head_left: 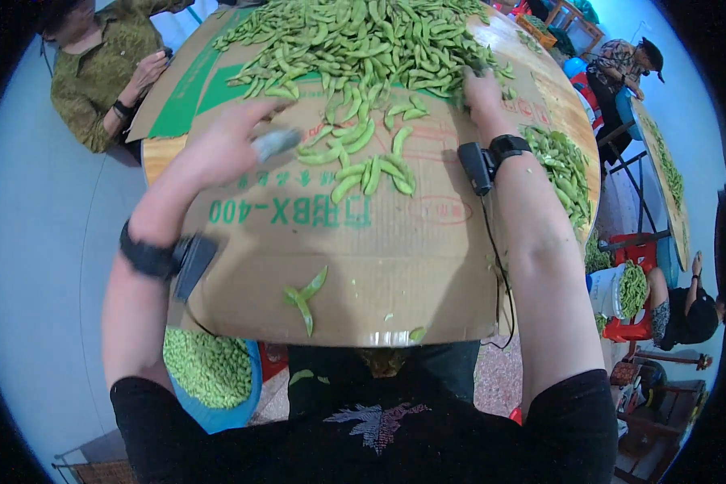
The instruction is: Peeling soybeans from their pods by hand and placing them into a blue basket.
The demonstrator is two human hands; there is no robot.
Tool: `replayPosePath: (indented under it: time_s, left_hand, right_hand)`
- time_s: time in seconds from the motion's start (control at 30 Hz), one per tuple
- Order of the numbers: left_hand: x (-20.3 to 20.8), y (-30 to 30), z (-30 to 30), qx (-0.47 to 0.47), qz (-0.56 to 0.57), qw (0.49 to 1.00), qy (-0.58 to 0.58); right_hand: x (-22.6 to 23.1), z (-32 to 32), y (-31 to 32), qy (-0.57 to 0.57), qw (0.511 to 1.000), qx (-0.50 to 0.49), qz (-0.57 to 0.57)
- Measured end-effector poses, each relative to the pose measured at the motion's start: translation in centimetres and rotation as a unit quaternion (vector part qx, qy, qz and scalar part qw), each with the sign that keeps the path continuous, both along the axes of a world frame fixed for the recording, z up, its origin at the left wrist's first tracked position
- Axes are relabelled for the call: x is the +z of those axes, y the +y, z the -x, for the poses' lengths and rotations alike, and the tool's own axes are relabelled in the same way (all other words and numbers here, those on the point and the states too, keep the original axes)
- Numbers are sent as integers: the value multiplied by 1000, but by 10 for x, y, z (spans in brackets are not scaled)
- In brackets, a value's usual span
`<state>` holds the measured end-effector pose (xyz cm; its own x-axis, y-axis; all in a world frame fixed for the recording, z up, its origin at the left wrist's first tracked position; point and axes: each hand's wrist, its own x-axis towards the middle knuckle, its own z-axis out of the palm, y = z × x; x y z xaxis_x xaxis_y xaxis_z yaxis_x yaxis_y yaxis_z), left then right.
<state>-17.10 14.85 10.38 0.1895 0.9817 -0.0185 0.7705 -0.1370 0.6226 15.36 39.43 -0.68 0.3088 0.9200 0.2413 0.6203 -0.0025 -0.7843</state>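
A big heap of green bean pods point(363, 44) covers the far side of a flattened cardboard sheet point(427, 274) on the round wooden table. My left hand point(226, 145) hovers left of some loose pods point(367, 165), slightly blurred, its thumb and forefinger apart and nothing visible between them. A pale grey covering wraps its thumb. At the right edge of the heap, my right hand point(484, 95) touches the pods; its dark-covered fingertips are partly lost among them. Two crossed pods point(305, 298) lie nearer to me.
Another pile of pods point(561, 169) sits beside my right forearm. Below the table at left stands a blue basin point(256, 383) of light green beans. A person point(97, 89) works at far left; others sit at right near a second table point(661, 173) and a white bucket point(607, 292).
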Motion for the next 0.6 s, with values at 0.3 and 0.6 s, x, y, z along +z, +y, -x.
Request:
replayPosePath:
  time_s: [0.3, 0.6]
  left_hand:
    - [-67, 179, -59, 14, -124, 985, 121]
    - [-59, 69, -90, -99, -44, 994, -2]
  right_hand:
    - [15, 39, -24, 90, 975, 205, 1]
    - [34, 42, -121, -26, 959, 268, 83]
